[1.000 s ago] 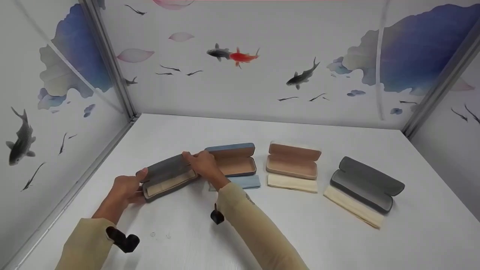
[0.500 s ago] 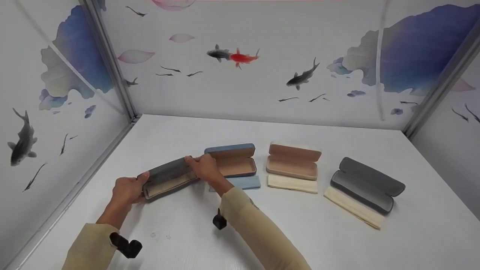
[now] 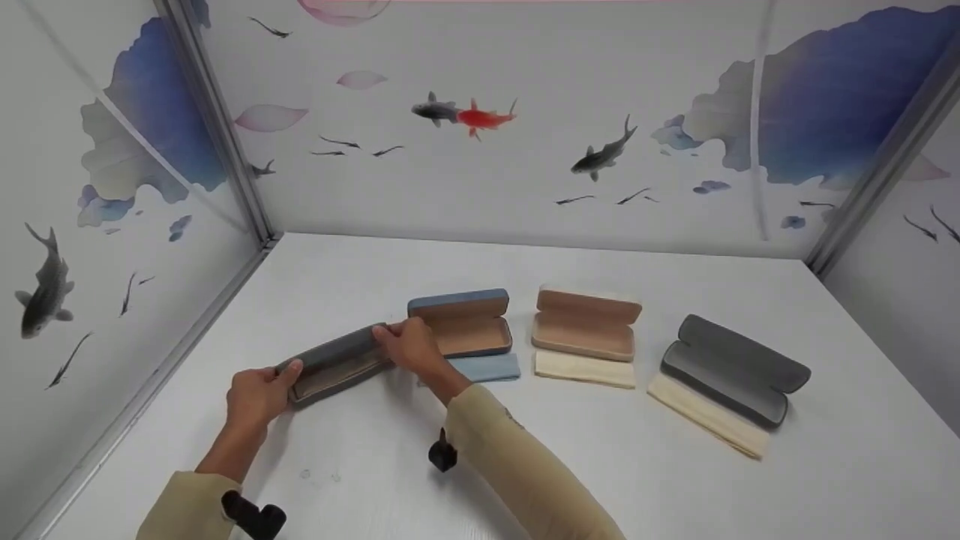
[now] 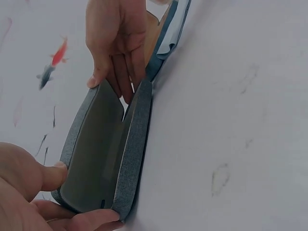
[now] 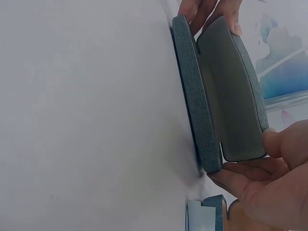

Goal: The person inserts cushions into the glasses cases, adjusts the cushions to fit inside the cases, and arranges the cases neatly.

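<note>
Both hands hold a dark grey glasses case [image 3: 337,363] at the left of the table, its lid tilted partway down over the base. My left hand [image 3: 256,397] grips the left end, with the thumb on the lid and the fingers low at the base. At the other end my right hand [image 3: 414,349] pinches the lid's corner with its thumb, fingers against the base. In the left wrist view the case's grey lining [image 4: 96,149] shows between lid and base. From the head view, something beige is partly visible inside, mostly covered by the lid.
To the right stand a blue glasses case [image 3: 472,330] with a blue cloth [image 3: 491,367], a pink-lined case [image 3: 585,334] with a cream cloth [image 3: 583,369], and a grey case [image 3: 727,375] with another cream cloth [image 3: 705,416]. These cases have raised lids. Walls enclose the white table [image 3: 675,495].
The held case's lid has swung down toward the base, covering more of the inside. Both hands have moved slightly nearer the person, and the left thumb now lies over the lid.
</note>
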`<state>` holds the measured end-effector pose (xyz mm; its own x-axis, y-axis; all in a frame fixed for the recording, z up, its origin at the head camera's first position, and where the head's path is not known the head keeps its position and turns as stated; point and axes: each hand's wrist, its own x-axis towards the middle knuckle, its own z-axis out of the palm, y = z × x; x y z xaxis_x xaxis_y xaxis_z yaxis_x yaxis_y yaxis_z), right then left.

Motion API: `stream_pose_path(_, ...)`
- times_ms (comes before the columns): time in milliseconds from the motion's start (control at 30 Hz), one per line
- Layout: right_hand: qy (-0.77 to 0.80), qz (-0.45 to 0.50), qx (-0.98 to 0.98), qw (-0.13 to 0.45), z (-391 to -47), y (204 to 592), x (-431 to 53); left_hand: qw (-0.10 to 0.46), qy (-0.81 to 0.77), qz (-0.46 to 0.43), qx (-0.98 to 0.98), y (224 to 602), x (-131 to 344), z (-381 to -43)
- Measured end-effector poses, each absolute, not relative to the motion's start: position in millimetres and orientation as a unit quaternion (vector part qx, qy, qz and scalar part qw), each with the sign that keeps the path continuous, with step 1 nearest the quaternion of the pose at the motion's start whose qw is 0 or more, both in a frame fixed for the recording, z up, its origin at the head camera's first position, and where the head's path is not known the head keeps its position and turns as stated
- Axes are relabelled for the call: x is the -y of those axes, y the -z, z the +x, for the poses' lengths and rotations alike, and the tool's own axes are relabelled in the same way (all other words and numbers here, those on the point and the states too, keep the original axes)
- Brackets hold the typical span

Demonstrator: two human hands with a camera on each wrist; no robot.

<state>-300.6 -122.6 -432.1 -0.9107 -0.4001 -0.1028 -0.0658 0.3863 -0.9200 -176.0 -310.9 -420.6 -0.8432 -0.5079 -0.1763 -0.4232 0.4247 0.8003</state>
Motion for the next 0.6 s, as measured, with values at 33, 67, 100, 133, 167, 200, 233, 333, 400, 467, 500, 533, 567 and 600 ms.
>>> stream_pose_path(33, 0.537, -0.143, -0.817, 0.157, -300.3, 432.8, 122.4, 0.05, 0.458, 0.274, 0.844, 421.7, 310.8, -175.2)
stream_pose_path(67, 0.538, -0.144, -0.816, 0.157, -300.1, 433.2, 122.3, 0.054, 0.456, 0.271, 0.846, 422.7, 310.8, -174.6)
stream_pose_path(100, 0.539, -0.145, -0.815, 0.158, -299.9, 433.3, 121.8, 0.056, 0.454, 0.269, 0.848, 423.4, 310.8, -174.3)
stream_pose_path(133, 0.54, -0.145, -0.814, 0.158, -299.8, 433.4, 121.4, 0.059, 0.454, 0.266, 0.848, 423.9, 310.7, -173.9)
stream_pose_path(167, 0.54, -0.145, -0.813, 0.159, -299.8, 433.6, 121.1, 0.06, 0.454, 0.265, 0.849, 424.3, 310.6, -173.6)
stream_pose_path(200, 0.536, -0.147, -0.816, 0.159, -300.0, 433.7, 120.5, 0.061, 0.453, 0.264, 0.85, 424.8, 310.4, -173.4)
stream_pose_path(233, 0.534, -0.147, -0.817, 0.161, -300.1, 433.8, 120.1, 0.06, 0.454, 0.263, 0.849, 425.3, 310.1, -173.2)
stream_pose_path(333, 0.53, -0.146, -0.82, 0.161, -300.4, 433.7, 118.7, 0.055, 0.457, 0.259, 0.849, 426.6, 309.4, -172.3)
stream_pose_path(400, 0.53, -0.146, -0.819, 0.162, -300.2, 434.0, 118.1, 0.054, 0.458, 0.258, 0.849, 427.3, 309.2, -171.8)
stream_pose_path(467, 0.533, -0.146, -0.818, 0.16, -299.7, 434.9, 118.3, 0.052, 0.46, 0.256, 0.848, 428.0, 309.4, -171.3)
stream_pose_path(500, 0.535, -0.145, -0.817, 0.16, -299.4, 435.4, 118.6, 0.052, 0.461, 0.257, 0.848, 428.4, 309.6, -171.1)
stream_pose_path(533, 0.536, -0.144, -0.817, 0.16, -298.9, 436.0, 119.1, 0.051, 0.462, 0.257, 0.847, 428.8, 309.9, -170.8)
stream_pose_path(567, 0.536, -0.143, -0.817, 0.158, -298.6, 436.8, 119.9, 0.051, 0.463, 0.257, 0.847, 429.2, 310.3, -170.5)
stream_pose_path(600, 0.539, -0.141, -0.815, 0.156, -298.2, 437.5, 120.8, 0.051, 0.463, 0.257, 0.847, 429.6, 310.8, -170.2)
